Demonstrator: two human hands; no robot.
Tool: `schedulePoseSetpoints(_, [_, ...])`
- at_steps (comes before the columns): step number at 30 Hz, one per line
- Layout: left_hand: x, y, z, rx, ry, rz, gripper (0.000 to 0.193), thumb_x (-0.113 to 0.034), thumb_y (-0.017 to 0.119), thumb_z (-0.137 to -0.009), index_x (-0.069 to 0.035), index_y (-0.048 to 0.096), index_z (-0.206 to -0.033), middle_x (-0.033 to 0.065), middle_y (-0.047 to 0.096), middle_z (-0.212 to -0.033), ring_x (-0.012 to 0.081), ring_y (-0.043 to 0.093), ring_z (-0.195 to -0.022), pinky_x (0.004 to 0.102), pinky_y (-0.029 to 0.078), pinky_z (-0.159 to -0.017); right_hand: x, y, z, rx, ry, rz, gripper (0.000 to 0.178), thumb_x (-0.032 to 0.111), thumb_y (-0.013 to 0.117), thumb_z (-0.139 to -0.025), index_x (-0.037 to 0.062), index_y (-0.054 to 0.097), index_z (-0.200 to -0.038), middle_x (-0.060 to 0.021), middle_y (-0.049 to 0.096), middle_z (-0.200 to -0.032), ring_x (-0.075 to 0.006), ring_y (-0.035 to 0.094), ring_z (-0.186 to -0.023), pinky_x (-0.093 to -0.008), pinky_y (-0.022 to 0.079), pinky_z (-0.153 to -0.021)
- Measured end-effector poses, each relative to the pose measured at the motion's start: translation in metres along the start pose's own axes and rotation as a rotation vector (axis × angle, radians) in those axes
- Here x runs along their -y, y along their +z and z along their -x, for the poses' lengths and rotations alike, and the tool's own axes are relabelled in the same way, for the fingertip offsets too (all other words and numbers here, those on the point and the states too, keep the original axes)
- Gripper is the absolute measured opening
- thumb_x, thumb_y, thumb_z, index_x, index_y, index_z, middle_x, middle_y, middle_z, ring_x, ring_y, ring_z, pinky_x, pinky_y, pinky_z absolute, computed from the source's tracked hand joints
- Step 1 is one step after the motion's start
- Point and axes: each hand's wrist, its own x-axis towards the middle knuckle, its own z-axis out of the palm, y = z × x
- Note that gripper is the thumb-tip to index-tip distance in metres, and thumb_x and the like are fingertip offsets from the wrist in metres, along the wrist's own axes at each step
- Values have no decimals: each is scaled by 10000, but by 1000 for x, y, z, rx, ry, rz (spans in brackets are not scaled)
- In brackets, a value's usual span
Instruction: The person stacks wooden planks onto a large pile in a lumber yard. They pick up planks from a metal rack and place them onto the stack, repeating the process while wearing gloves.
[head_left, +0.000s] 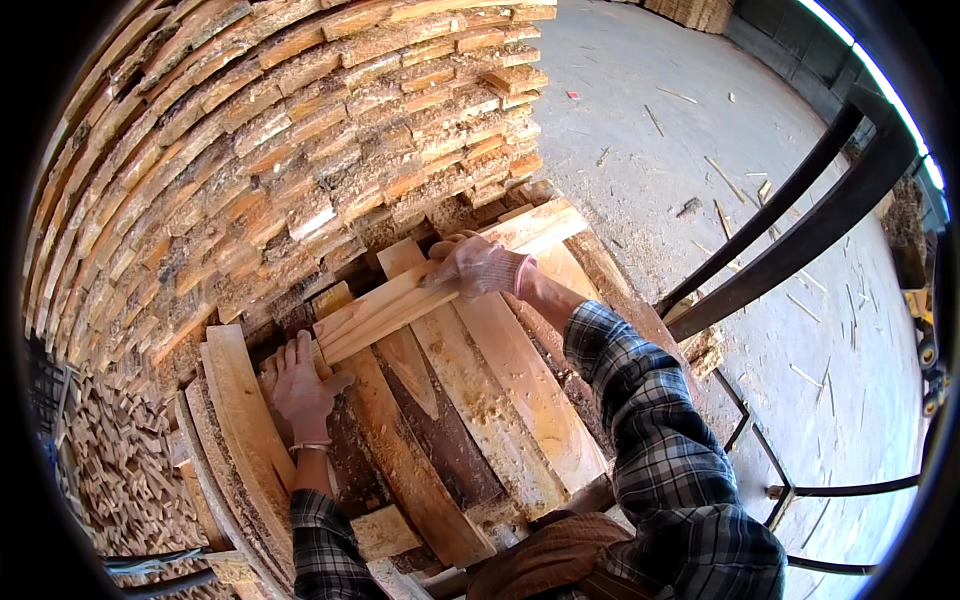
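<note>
Positioning the crosswise boards (375, 318) looks like the step — right hand (478, 268) curled over them, left hand (302, 388) spread by their end (contact unclear); shifting them calls for even support.

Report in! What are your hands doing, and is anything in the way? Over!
Right hand gripping pale wood; left hand spread by its left end. Pale wood lying across planks. Stacked wood just beyond, maybe in the way.

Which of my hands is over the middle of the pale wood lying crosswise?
Your right hand: it lies over the middle of the crosswise pale wood. Your left hand, fingers spread, is by the wood's left end instead.
</note>
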Motion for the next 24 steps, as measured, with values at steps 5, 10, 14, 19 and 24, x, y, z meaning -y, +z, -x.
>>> schedulePoseSetpoints(5, [3, 2, -3, 8, 23, -8, 1051, -745, 640, -582, -94, 446, -1383, 140, 543, -1297, 338, 474, -1213, 487, 268, -1091, 17, -10, 4, -44, 84, 151, 607, 127, 688, -649, 345, 645, -1214, -97, 539, -1290, -306, 517, -1163, -399, 396, -1036])
schedulePoseSetpoints(10, [14, -32, 14, 219, -103, 265, 963, -725, 595, -699, -111, 400, -1416, 158, 500, -1355, 354, 419, -1286, 473, 319, -1079, 34, 20, 2, -250, -69, 558, 505, 89, 578, -786, 300, 624, -1242, -128, 623, -1113, -305, 618, -912, -394, 517, -843])
schedulePoseSetpoints(14, [46, -104, 60, 80, -4, 430, 888, -676, 557, -792, -123, 350, -1454, 178, 449, -1424, 339, 396, -1342, 431, 340, -1103, 84, 4, 14, -62, 371, 444, 462, 58, 530, -836, 218, 612, -1262, -179, 620, -1196, -328, 636, -1012, -407, 512, -855])
schedulePoseSetpoints(19, [179, -163, 208, -109, -501, 142, 950, -530, 729, -748, -120, 273, -1474, 199, 469, -1395, 334, 586, -1148, 371, 598, -774, 229, 8, -17, -2, 424, -576, 610, 210, 650, -879, -43, 414, -1382, -233, 468, -1377, -291, 631, -1078, -364, 531, -941])
schedulePoseSetpoints(24, [156, -120, 264, 249, -615, 157, 1056, -693, 585, -775, -136, 93, -1526, 173, 245, -1542, 365, 310, -1389, 473, 360, -1086, 344, 104, -91, 78, 129, -998, 693, 345, 519, -944, -52, 242, -1440, -250, 529, -1297, -269, 645, -1014, -321, 554, -806])
